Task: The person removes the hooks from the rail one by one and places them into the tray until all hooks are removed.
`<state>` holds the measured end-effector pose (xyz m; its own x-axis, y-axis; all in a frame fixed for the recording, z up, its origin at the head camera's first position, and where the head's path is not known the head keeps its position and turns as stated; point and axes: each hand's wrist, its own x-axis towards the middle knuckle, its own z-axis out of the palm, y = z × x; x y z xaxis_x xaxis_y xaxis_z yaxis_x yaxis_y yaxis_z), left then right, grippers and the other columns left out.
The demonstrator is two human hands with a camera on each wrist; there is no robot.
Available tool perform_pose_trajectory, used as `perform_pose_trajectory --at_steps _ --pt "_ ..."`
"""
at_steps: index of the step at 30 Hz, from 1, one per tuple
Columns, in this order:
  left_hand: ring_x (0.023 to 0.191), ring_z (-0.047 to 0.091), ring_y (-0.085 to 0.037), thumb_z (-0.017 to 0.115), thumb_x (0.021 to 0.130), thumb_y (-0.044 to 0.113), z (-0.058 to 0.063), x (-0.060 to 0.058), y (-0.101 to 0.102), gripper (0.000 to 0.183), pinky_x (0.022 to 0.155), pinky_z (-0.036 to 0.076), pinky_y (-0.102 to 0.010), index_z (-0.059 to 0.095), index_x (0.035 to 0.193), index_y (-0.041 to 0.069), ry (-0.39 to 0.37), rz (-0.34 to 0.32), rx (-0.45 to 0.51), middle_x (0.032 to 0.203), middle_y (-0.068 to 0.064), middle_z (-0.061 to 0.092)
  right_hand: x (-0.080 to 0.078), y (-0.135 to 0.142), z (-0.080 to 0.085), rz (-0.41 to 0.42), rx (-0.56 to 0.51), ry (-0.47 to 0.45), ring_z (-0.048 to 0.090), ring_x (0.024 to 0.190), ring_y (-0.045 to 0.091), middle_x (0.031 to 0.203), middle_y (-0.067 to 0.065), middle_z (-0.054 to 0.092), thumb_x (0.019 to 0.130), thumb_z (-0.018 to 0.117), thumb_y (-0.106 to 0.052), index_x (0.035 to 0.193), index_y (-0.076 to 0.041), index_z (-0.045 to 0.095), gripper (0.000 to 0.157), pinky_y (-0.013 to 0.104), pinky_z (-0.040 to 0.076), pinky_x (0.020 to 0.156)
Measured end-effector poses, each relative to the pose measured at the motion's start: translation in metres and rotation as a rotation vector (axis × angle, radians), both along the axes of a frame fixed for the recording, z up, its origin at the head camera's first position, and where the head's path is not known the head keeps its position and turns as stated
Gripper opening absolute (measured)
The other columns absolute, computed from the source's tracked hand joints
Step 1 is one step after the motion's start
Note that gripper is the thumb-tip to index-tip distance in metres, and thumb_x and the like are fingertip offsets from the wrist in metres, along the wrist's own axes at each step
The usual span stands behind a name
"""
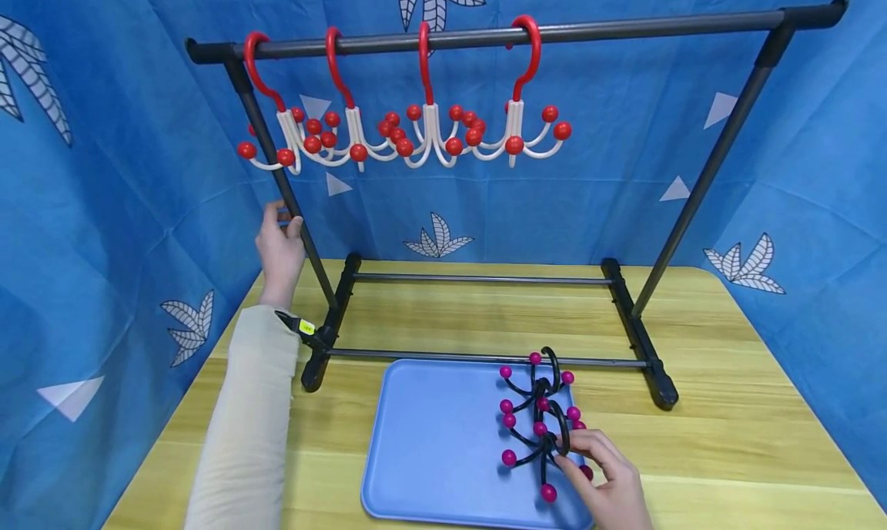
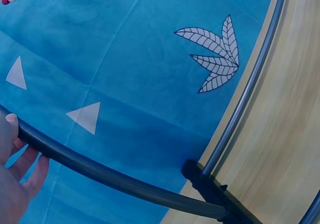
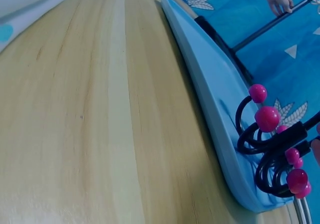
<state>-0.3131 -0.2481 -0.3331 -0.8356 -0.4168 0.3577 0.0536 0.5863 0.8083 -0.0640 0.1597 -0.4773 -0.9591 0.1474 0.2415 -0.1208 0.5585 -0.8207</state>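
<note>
My left hand (image 1: 281, 245) holds the left upright post (image 1: 314, 256) of a dark clothes rack, thumb on one side and fingers on the other. In the left wrist view the post (image 2: 100, 172) runs down from that grip to the rack's foot. At the lower right of the head view, my right hand (image 1: 604, 476) pinches the nearer black multi-prong hanger (image 1: 550, 441) near its hook. Its prongs end in pink balls. A second such hanger (image 1: 540, 389) sits just behind it over the blue tray (image 1: 436, 445). Most of my right hand is outside its wrist view.
Several red-and-white multi-prong hangers (image 1: 514, 118) hang from the left part of the rack's top bar (image 1: 658, 29). The rack's right post (image 1: 714, 168) slants down to its foot. The tray lies on the wooden table (image 1: 748, 422), and a blue patterned cloth (image 1: 589, 206) stands behind.
</note>
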Motion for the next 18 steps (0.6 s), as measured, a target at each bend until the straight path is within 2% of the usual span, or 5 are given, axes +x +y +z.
perform_pose_trajectory --at_steps 4,9,12,16,18 --pt "0.106 0.053 -0.028 0.044 0.096 0.018 0.000 0.000 0.000 0.036 0.087 0.045 -0.040 0.040 0.130 0.010 -0.006 -0.002 0.009 0.119 -0.015 0.053 -0.002 0.006 -0.003 0.032 0.074 0.055 0.059 0.078 0.000 0.088 -0.006 0.064 0.068 0.074 0.006 0.090 -0.011 0.065 0.029 0.025 0.054 0.071" --pt "0.106 0.053 -0.028 0.045 0.095 0.017 -0.001 -0.001 0.001 0.037 0.087 0.045 -0.040 0.039 0.131 0.009 -0.010 -0.006 0.015 0.119 -0.016 0.052 -0.012 0.023 -0.001 0.084 0.154 0.158 0.058 0.081 -0.001 0.090 -0.011 0.062 0.070 0.072 0.007 0.092 -0.015 0.064 0.032 0.009 0.046 0.073" --pt "0.105 0.053 -0.028 0.045 0.096 0.017 -0.001 0.000 0.001 0.036 0.087 0.045 -0.040 0.041 0.131 0.009 -0.004 -0.001 0.003 0.118 -0.016 0.053 -0.025 0.034 0.008 0.113 0.188 0.251 0.057 0.082 -0.001 0.091 -0.009 0.062 0.071 0.072 0.007 0.093 -0.014 0.065 0.031 0.004 0.042 0.075" --pt "0.105 0.054 -0.030 0.047 0.095 0.015 -0.002 0.000 0.000 0.035 0.088 0.044 -0.040 0.046 0.129 0.007 0.026 0.013 -0.026 0.117 -0.016 0.054 -0.043 0.045 0.025 0.178 0.235 0.403 0.058 0.082 0.001 0.090 -0.004 0.063 0.068 0.071 0.009 0.092 -0.009 0.065 0.031 0.004 0.042 0.075" --pt "0.105 0.054 -0.030 0.048 0.094 0.015 -0.002 0.000 -0.001 0.035 0.088 0.044 -0.041 0.048 0.128 0.006 0.038 0.020 -0.035 0.117 -0.016 0.054 -0.052 0.048 0.036 0.201 0.251 0.438 0.057 0.082 0.000 0.089 -0.004 0.063 0.068 0.071 0.009 0.092 -0.009 0.065 0.030 0.005 0.042 0.076"
